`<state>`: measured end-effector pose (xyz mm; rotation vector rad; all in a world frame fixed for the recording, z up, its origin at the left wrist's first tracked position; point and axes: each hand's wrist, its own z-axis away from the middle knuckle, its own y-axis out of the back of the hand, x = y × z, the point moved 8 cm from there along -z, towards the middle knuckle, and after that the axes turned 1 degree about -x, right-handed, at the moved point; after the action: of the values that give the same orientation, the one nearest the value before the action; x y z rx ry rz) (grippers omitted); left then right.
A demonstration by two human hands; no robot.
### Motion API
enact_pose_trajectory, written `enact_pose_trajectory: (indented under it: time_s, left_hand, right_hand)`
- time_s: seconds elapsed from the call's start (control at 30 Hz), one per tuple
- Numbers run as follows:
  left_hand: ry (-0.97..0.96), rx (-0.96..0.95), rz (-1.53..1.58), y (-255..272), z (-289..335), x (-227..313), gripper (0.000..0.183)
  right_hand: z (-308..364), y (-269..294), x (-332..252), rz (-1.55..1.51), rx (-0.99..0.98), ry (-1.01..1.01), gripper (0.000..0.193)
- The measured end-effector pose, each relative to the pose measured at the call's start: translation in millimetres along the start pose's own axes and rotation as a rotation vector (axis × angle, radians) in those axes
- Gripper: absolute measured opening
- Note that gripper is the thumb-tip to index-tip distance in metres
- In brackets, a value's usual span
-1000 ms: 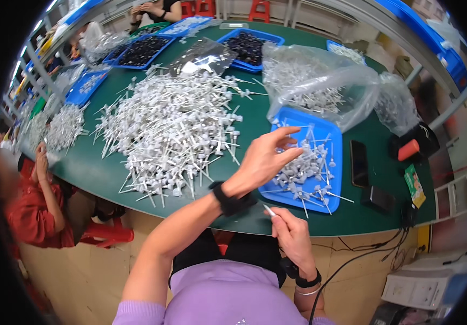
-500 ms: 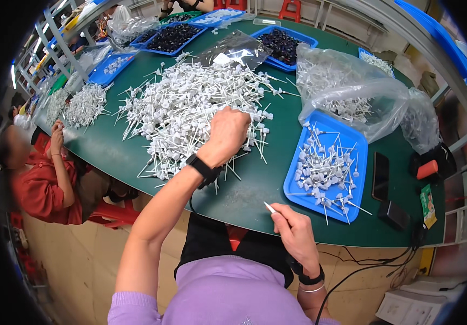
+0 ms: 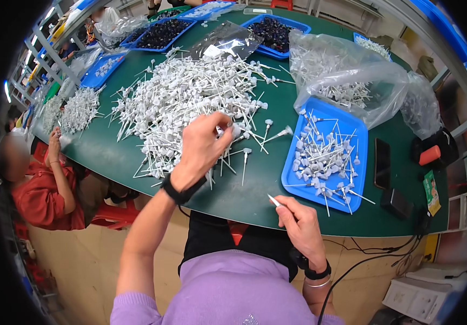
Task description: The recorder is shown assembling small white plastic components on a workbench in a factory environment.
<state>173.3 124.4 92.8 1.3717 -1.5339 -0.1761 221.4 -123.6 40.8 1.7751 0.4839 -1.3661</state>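
Observation:
A broad heap of white pump heads with thin dip tubes [image 3: 174, 97] covers the middle of the green table [image 3: 244, 203]. At the heap's near right edge, my left hand [image 3: 203, 143] is closed in a pinch, a whitish pump head [image 3: 237, 130] at its fingertips; the tube's course among the others is unclear. By the front edge, my right hand [image 3: 300, 225] grips a short white pointed stick [image 3: 273, 200] between thumb and fingers, its tip toward the heap. To its upper right lies a blue tray [image 3: 297, 190] with a smaller batch of similar pump heads [image 3: 325, 154].
Behind the tray slumps a clear plastic bag [image 3: 352, 67] of more such pieces. Blue trays of dark parts [image 3: 274, 35] stand at the back. A phone [image 3: 382, 162] and black box [image 3: 395, 202] lie right. A person in red [image 3: 43, 184] sits at left; cables [image 3: 363, 262] hang right.
My left hand has drawn back from the heap toward me and a little left, its fingers now pinched. Several pieces lie looser at the heap's right edge. My right hand has barely moved.

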Motion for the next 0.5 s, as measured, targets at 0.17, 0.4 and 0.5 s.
enact_pose_trajectory:
  time_s: [0.17, 0.4, 0.5]
  left_hand:
    - [0.433, -0.081, 0.696, -25.4, 79.7, -28.8, 0.012]
    - [0.579, -0.081, 1.163, -41.3, 135.6, -2.7, 0.013]
    - [0.570, -0.125, 1.088, -37.4, 135.0, -10.0, 0.012]
  right_hand:
    - [-18.2, -19.6, -8.8, -0.088, -0.035, 0.023, 0.020]
    - [-25.9, -45.4, -14.2, -0.186, -0.065, 0.001, 0.021]
    - [-24.0, -49.4, -16.5, -0.152, -0.071, 0.054, 0.021]
